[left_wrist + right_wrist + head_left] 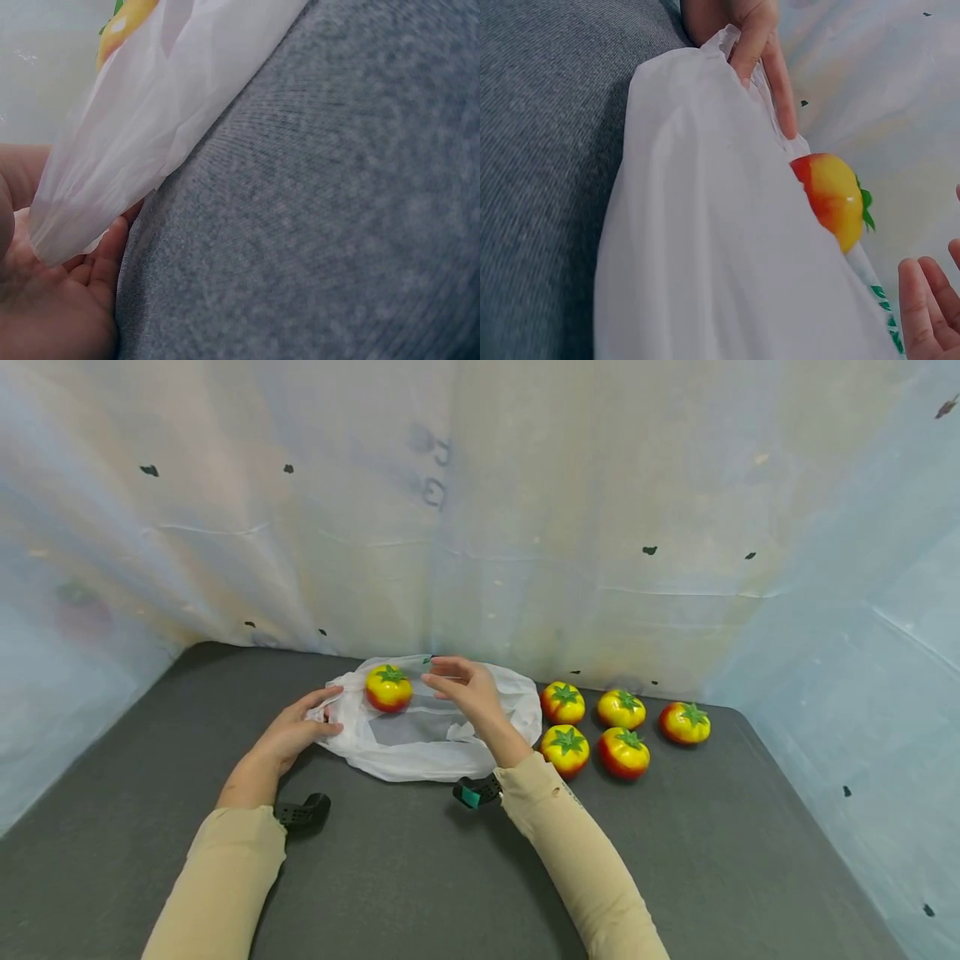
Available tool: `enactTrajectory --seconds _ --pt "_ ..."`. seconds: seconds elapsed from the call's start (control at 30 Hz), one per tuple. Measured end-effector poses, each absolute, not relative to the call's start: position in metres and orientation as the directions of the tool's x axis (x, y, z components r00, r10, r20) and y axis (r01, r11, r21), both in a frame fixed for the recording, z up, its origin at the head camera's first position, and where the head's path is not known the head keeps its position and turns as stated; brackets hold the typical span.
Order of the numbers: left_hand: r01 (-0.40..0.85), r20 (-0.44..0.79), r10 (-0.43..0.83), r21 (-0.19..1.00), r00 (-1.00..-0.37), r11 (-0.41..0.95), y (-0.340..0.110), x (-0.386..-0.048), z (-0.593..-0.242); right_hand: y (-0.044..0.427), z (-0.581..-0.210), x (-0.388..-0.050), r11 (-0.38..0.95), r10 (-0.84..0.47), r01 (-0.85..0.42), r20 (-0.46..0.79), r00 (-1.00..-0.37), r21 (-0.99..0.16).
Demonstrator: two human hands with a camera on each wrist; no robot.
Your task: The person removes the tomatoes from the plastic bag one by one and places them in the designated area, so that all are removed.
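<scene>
A white plastic bag (420, 766) lies on the dark table with its mouth spread upward. My left hand (296, 731) grips the bag's left edge; in the left wrist view the plastic runs between thumb and fingers. One shiny red-and-yellow tomato (388, 688) with a green leafy top sits inside the bag's left part, close to that hand. Over the bag's opening hovers my right hand (467, 689), fingers loosely extended and holding nothing. In the right wrist view the bag's side wall (697, 195) partly hides the tomato (832, 196).
Several more tomatoes (565, 750) stand in a loose group just right of the bag. Pale plastic sheeting (525, 527) with small dark marks rises behind the table (390, 868) and along both sides.
</scene>
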State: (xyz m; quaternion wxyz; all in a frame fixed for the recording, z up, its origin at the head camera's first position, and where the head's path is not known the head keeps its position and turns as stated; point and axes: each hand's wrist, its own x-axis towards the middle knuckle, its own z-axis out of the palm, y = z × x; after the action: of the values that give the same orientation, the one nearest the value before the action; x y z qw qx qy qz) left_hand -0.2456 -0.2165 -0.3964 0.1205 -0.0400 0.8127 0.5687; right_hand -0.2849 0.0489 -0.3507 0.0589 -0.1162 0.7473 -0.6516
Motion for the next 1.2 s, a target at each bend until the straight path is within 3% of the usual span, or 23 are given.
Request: enactTrajectory --seconds 0.83,1.2 --pt "-0.191 -0.232 0.074 0.913 -0.970 0.360 -0.218 -0.244 -0.396 0.014 -0.370 -0.292 0.157 -0.194 -0.003 -0.028 -0.981 -0.988" --pt "-0.186 -0.228 0.079 0.916 -0.970 0.356 -0.218 -0.244 -0.397 0.004 -0.377 -0.294 0.313 -0.171 -0.012 -0.044 -0.984 -0.950"
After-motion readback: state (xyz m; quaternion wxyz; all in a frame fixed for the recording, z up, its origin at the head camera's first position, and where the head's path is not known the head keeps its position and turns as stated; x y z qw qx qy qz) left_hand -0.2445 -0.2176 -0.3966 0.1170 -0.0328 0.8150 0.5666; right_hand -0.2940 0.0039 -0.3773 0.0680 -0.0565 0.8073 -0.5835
